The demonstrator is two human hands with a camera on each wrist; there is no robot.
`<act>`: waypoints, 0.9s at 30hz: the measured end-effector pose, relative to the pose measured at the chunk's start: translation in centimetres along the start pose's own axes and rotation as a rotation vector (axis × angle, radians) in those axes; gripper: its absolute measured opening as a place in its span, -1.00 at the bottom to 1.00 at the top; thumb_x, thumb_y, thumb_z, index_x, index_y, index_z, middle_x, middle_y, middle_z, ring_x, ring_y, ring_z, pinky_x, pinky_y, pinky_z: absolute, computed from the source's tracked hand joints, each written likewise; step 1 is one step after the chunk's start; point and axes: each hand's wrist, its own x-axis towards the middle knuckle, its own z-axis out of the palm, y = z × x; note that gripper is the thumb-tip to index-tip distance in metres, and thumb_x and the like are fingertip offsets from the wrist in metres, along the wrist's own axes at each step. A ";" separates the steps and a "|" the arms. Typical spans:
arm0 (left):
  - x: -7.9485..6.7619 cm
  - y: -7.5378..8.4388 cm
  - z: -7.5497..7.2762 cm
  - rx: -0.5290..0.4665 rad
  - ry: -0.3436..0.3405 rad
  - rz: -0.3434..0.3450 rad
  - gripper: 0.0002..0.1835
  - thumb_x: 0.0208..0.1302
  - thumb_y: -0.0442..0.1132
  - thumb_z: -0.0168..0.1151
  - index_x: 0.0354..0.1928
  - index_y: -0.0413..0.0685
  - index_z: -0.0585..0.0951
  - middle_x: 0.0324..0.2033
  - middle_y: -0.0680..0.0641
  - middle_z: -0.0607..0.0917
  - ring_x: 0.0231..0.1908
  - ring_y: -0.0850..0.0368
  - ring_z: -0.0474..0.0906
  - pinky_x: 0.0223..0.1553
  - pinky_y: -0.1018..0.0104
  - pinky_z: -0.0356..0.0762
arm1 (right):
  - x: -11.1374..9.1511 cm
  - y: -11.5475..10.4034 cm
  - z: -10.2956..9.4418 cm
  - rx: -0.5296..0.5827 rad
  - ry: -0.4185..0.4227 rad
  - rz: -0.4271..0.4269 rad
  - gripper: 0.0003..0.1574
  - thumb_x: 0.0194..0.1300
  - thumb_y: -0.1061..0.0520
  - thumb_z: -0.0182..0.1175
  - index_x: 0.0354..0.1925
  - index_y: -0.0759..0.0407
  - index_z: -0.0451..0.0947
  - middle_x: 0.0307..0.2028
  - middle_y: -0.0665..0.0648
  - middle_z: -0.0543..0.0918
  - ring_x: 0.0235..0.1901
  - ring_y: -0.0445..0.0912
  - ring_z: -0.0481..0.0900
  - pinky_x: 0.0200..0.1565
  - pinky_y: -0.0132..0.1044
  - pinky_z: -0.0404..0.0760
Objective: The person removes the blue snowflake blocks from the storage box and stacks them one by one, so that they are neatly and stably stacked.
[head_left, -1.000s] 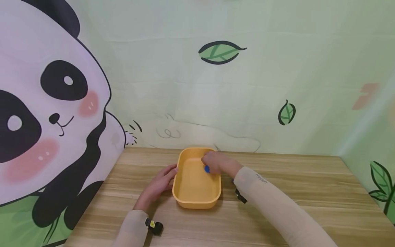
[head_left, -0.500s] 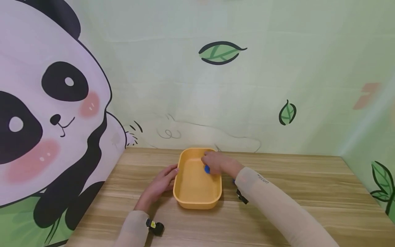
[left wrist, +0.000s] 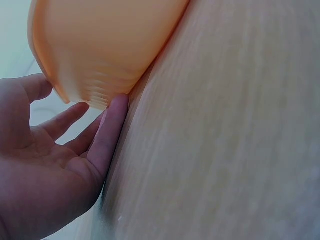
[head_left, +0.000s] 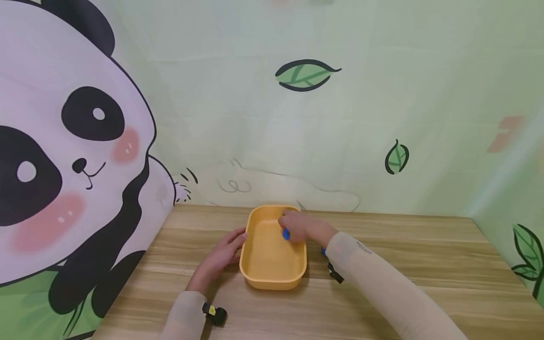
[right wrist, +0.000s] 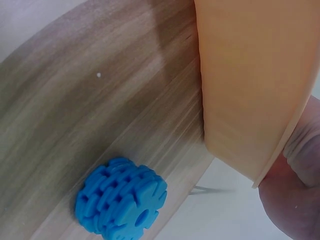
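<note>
My left hand (head_left: pixel 224 249) lies against the outer left side of a yellow plastic bin (head_left: pixel 272 285). In the left wrist view its fingers (left wrist: pixel 111 125) reach loosely to the bin's wall, low by the table, with the thumb up at the rim. Over the bin's right rim comes my right hand (head_left: pixel 296 226), its fingers curled round a small blue piece (head_left: pixel 286 234) inside the bin, mostly hidden by the hand. On the table right of the bin stands a blue, notched, wheel-like toy (right wrist: pixel 122 200) with a hole in its end face.
The bin stands on a wood-grain table (head_left: pixel 416 264), close to the back wall. Behind hangs a pale green cloth backdrop (head_left: pixel 238 123) with a large panda and leaves. A black wrist camera (head_left: pixel 216 315) sits on the left sleeve.
The head view has shifted slightly, so everything sits a little lower and to the right. Both hands keep their places at the bin; the blue piece has turned slightly.
</note>
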 end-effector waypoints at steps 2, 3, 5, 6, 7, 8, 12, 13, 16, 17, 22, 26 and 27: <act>0.0 0.0 0.0 -0.004 -0.002 0.001 -0.35 0.69 0.08 0.02 0.59 -0.15 0.32 0.44 -0.33 0.47 0.26 -0.20 0.62 0.19 -0.05 0.67 | -0.1 0.0 0.1 0.005 -0.002 0.006 -0.84 0.40 0.23 0.33 -0.27 0.12 0.51 -0.24 0.04 0.39 -0.27 -0.07 0.35 -0.18 -0.22 0.41; 0.0 0.0 0.1 -0.003 -0.001 0.002 -0.35 0.69 0.08 0.02 0.58 -0.15 0.32 0.44 -0.33 0.47 0.25 -0.20 0.62 0.18 -0.05 0.67 | -0.1 0.0 0.1 0.005 -0.003 0.006 -0.82 0.41 0.22 0.33 -0.29 0.10 0.49 -0.24 0.04 0.39 -0.27 -0.07 0.35 -0.18 -0.22 0.40; 0.0 0.0 0.1 -0.004 0.001 0.000 -0.36 0.68 0.08 0.02 0.58 -0.14 0.33 0.44 -0.32 0.48 0.25 -0.19 0.63 0.17 -0.05 0.67 | -0.2 0.1 0.0 0.011 0.000 -0.003 -0.82 0.40 0.22 0.32 -0.30 0.10 0.49 -0.24 0.04 0.40 -0.27 -0.08 0.34 -0.19 -0.22 0.41; 0.0 0.0 0.1 -0.005 0.000 0.000 -0.36 0.69 0.08 0.02 0.58 -0.14 0.33 0.43 -0.32 0.48 0.25 -0.19 0.63 0.17 -0.06 0.67 | -0.3 0.0 0.0 0.016 0.002 -0.007 -0.83 0.40 0.23 0.31 -0.30 0.11 0.50 -0.25 0.04 0.41 -0.27 -0.08 0.34 -0.19 -0.22 0.41; 0.0 0.0 0.1 -0.005 0.000 -0.001 -0.36 0.68 0.08 0.02 0.58 -0.14 0.33 0.43 -0.32 0.48 0.25 -0.19 0.63 0.18 -0.06 0.67 | -0.3 0.0 -0.1 0.021 0.006 -0.011 -0.85 0.39 0.23 0.31 -0.30 0.12 0.51 -0.26 0.04 0.41 -0.27 -0.08 0.33 -0.20 -0.22 0.41; 0.0 0.0 0.1 -0.002 0.002 -0.003 -0.36 0.68 0.08 0.02 0.58 -0.13 0.33 0.43 -0.32 0.48 0.25 -0.19 0.63 0.18 -0.06 0.67 | -0.3 0.0 -0.1 0.032 0.013 -0.015 -0.88 0.39 0.23 0.32 -0.29 0.14 0.54 -0.26 0.04 0.41 -0.28 -0.08 0.33 -0.20 -0.22 0.40; 0.0 0.0 0.0 0.011 0.011 -0.013 -0.35 0.67 0.11 0.03 0.58 -0.11 0.33 0.45 -0.31 0.46 0.27 -0.19 0.61 0.20 -0.06 0.66 | -0.3 0.1 -0.1 0.056 0.065 -0.047 -0.91 0.35 0.21 0.34 -0.26 0.21 0.61 -0.31 0.03 0.42 -0.30 -0.09 0.33 -0.22 -0.22 0.41; 0.0 0.1 0.1 0.016 0.016 -0.019 -0.35 0.67 0.11 0.03 0.59 -0.10 0.33 0.46 -0.30 0.46 0.27 -0.19 0.61 0.20 -0.05 0.66 | -0.4 0.2 0.0 0.059 0.080 -0.054 -0.90 0.35 0.20 0.35 -0.25 0.22 0.62 -0.32 0.03 0.42 -0.30 -0.09 0.33 -0.22 -0.22 0.42; -0.1 0.1 0.2 0.028 0.017 -0.024 -0.34 0.67 0.12 0.03 0.59 -0.09 0.33 0.48 -0.29 0.44 0.28 -0.19 0.60 0.20 -0.04 0.65 | -0.5 0.3 0.2 0.066 0.123 -0.072 -0.87 0.33 0.19 0.36 -0.26 0.25 0.64 -0.32 0.04 0.47 -0.29 -0.08 0.39 -0.20 -0.18 0.48; -0.1 0.1 0.2 0.032 0.017 -0.027 -0.34 0.67 0.13 0.03 0.59 -0.08 0.33 0.48 -0.29 0.44 0.28 -0.19 0.60 0.20 -0.03 0.66 | -0.6 0.3 0.2 0.071 0.135 -0.073 -0.87 0.33 0.19 0.37 -0.25 0.25 0.64 -0.31 0.06 0.50 -0.28 -0.06 0.41 -0.18 -0.16 0.51; 0.1 0.0 0.3 0.021 0.008 -0.025 -0.36 0.68 0.10 0.02 0.58 -0.10 0.33 0.46 -0.31 0.46 0.27 -0.19 0.61 0.19 -0.03 0.67 | -1.2 0.1 0.2 0.096 0.175 -0.072 -0.71 0.35 0.14 0.41 -0.05 0.31 0.69 -0.12 0.17 0.69 -0.09 0.05 0.61 0.06 -0.04 0.62; 0.2 0.0 0.2 0.016 0.022 -0.024 -0.38 0.69 0.08 0.01 0.58 -0.10 0.34 0.44 -0.31 0.48 0.25 -0.18 0.62 0.18 -0.04 0.67 | -2.0 -0.4 -0.5 0.133 0.196 -0.090 -0.60 0.40 0.12 0.40 0.09 0.35 0.69 0.03 0.24 0.72 0.07 0.12 0.64 0.22 -0.01 0.60; 0.2 0.0 0.2 0.014 0.027 -0.028 -0.38 0.69 0.08 0.01 0.58 -0.10 0.35 0.44 -0.31 0.47 0.25 -0.18 0.62 0.18 -0.04 0.67 | -2.3 -0.5 -0.8 0.157 0.202 -0.093 -0.59 0.40 0.14 0.40 0.10 0.36 0.68 0.04 0.25 0.73 0.09 0.12 0.65 0.22 0.00 0.61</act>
